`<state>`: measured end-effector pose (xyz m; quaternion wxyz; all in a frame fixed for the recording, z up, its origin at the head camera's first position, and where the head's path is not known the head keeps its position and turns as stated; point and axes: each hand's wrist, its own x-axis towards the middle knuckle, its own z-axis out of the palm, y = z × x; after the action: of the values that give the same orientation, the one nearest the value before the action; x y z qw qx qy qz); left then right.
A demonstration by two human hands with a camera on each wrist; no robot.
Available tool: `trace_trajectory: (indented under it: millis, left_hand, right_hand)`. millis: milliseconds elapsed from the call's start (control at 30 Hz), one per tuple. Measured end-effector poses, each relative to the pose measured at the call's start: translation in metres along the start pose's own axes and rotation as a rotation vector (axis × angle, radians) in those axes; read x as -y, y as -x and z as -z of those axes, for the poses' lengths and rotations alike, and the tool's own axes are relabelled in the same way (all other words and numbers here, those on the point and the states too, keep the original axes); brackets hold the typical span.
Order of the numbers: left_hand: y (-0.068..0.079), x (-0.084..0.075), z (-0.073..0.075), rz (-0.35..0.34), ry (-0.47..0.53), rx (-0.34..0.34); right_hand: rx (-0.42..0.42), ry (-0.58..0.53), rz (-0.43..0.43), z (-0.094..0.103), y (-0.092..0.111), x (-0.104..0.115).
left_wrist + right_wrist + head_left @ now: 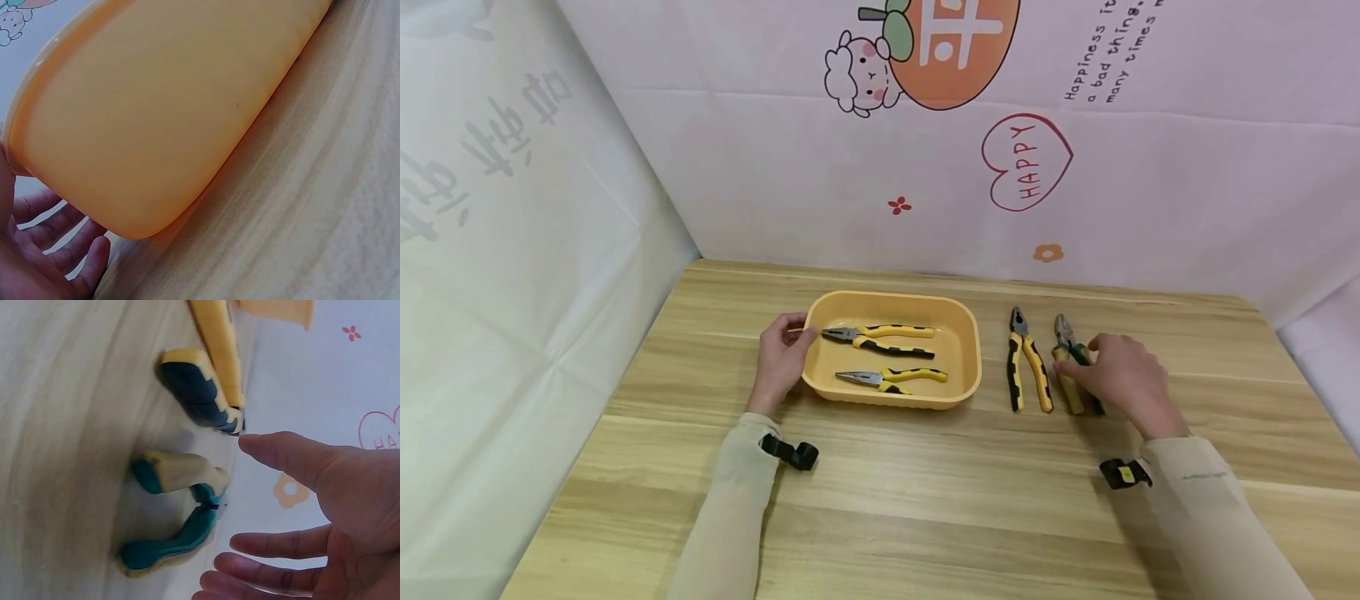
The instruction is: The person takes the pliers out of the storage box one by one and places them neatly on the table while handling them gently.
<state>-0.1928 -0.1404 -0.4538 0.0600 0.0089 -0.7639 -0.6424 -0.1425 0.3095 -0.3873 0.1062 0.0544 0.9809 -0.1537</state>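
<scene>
My left hand holds the left end of a yellow plastic tray, thumb at the rim and fingers against the outer wall. The left wrist view shows the tray's side close up. Inside lie combination pliers with yellow-black handles and, below them, long-nose pliers. My right hand hovers over green-and-tan handled pliers, thumb and fingers spread on either side. In the right wrist view, their handles stand apart below the open palm, which holds nothing.
Another pair of yellow-black pliers lies between the tray and the green-handled pair, jaws toward the back. A printed white cloth rises behind the wooden table, and another cloth hangs along the left side.
</scene>
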Motion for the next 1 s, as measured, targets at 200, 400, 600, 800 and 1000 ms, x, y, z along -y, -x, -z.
trace_trajectory:
  millis: [200, 400, 600, 800, 1000]
  left_hand:
    - [0.0, 0.001, 0.0, -0.001, -0.003, 0.005]
    - [0.0, 0.0, 0.0, -0.001, -0.001, 0.002]
    - [0.001, 0.0, 0.0, -0.002, 0.003, 0.004]
    - [0.001, 0.0, 0.0, -0.008, -0.008, 0.0]
    - [0.001, 0.001, -0.001, -0.01, -0.013, -0.003]
  right_hand:
    - [-0.019, 0.012, 0.026, 0.004, 0.003, 0.004]
    - [-0.064, -0.001, 0.068, 0.008, 0.007, 0.011]
    - [-0.096, -0.006, 0.111, 0.011, 0.011, 0.018]
    - [-0.112, -0.001, 0.125, 0.014, 0.013, 0.024]
    - [-0.154, 0.005, 0.152, 0.014, 0.014, 0.033]
